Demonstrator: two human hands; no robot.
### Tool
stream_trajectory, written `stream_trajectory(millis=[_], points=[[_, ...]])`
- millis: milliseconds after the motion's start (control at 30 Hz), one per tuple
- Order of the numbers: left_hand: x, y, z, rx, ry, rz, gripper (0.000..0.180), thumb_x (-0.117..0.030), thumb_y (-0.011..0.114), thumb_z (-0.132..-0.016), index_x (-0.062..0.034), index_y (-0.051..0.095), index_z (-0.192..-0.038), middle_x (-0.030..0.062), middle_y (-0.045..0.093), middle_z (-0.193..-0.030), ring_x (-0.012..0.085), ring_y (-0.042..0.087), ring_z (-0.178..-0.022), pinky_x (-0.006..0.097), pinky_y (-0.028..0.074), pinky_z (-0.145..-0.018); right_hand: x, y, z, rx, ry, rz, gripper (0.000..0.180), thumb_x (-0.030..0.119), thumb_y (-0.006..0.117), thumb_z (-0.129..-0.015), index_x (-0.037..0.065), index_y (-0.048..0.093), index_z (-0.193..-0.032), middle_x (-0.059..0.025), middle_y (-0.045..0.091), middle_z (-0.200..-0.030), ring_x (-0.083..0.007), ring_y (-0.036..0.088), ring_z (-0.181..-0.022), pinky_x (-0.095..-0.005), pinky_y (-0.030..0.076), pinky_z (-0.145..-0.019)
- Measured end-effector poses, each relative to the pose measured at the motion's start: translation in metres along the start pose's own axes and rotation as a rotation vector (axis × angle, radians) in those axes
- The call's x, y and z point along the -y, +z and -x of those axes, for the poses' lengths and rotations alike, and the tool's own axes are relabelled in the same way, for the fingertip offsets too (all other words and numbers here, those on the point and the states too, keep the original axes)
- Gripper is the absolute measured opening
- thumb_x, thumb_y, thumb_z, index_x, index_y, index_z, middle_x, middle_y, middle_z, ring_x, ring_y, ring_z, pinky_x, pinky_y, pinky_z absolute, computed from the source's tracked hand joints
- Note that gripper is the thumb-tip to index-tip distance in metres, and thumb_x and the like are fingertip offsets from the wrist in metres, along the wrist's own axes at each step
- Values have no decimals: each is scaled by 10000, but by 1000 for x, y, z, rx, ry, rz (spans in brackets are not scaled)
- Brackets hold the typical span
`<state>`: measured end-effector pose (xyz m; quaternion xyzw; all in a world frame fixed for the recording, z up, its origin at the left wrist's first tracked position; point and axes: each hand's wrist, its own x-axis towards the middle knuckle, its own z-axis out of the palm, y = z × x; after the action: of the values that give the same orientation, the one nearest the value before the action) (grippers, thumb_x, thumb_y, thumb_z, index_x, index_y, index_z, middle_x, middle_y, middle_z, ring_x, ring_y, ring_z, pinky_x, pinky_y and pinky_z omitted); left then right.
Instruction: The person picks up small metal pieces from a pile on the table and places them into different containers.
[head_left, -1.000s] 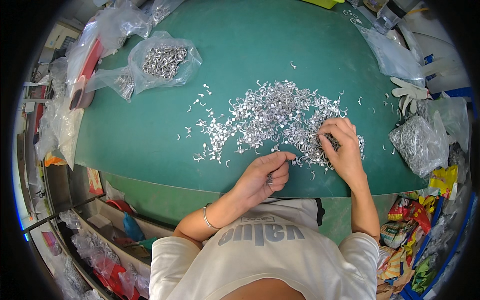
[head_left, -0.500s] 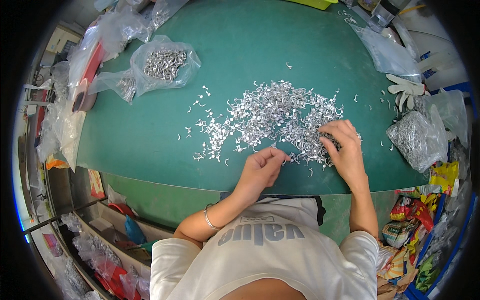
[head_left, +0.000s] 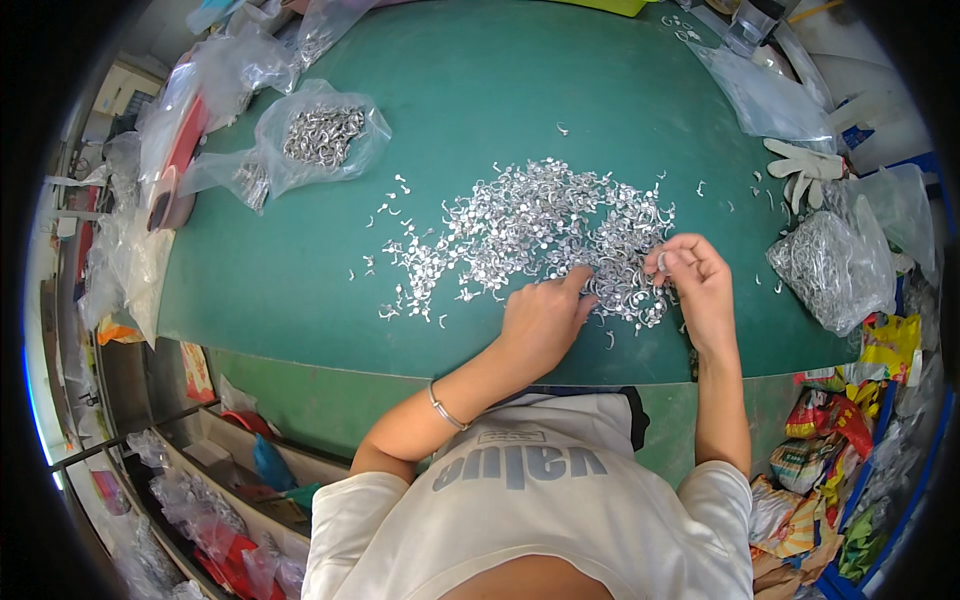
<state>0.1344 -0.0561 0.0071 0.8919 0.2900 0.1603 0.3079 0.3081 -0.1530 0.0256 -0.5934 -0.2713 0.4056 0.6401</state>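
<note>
A wide pile of small silvery metal clips (head_left: 540,225) lies spread over the green table (head_left: 500,90). My left hand (head_left: 543,318) rests at the pile's near edge, fingers reaching into the clips, a thin bangle on the wrist. My right hand (head_left: 694,277) is at the pile's right end, fingers curled around a few of the metal clips held between thumb and fingertips.
A clear bag of metal parts (head_left: 322,135) sits at the back left among other plastic bags. Another full bag of parts (head_left: 832,268) lies at the right edge, with a white work glove (head_left: 805,165) behind it. Shelves with packets stand under the table's left side.
My left hand has slid forward and to the right, into the pile's near edge. My right hand stayed at the right end, still pinching clips.
</note>
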Motion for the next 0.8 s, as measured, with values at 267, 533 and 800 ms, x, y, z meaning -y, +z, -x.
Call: stream_trajectory(millis=[267, 533, 800], points=[[10, -2, 1, -57, -45, 182, 159, -89, 650, -777, -57, 604, -926, 65, 476, -483, 211, 468, -399, 333, 371, -412, -2, 9, 7, 77, -3, 245, 89, 25, 625, -812, 38, 634, -900, 31, 362, -661, -91, 362, -591, -256, 330, -517], [15, -27, -7, 159, -575, 1170, 83, -88, 554, -874, -18, 561, -917, -77, 361, -537, 16, 296, -442, 194, 212, -383, -20, 35, 2, 86, -524, 993, 124, 72, 692, -702, 55, 647, -817, -86, 488, -685, -269, 543, -686, -372, 432, -568], [19, -36, -6, 249, -763, 1707, 93, -113, 472, -902, -71, 475, -819, -65, 309, -590, 24, 262, -475, 175, 209, -406, -15, 44, 2, 53, -560, 1057, 132, 72, 694, -694, 48, 629, -806, -89, 499, -717, -258, 538, -732, -371, 436, -575]])
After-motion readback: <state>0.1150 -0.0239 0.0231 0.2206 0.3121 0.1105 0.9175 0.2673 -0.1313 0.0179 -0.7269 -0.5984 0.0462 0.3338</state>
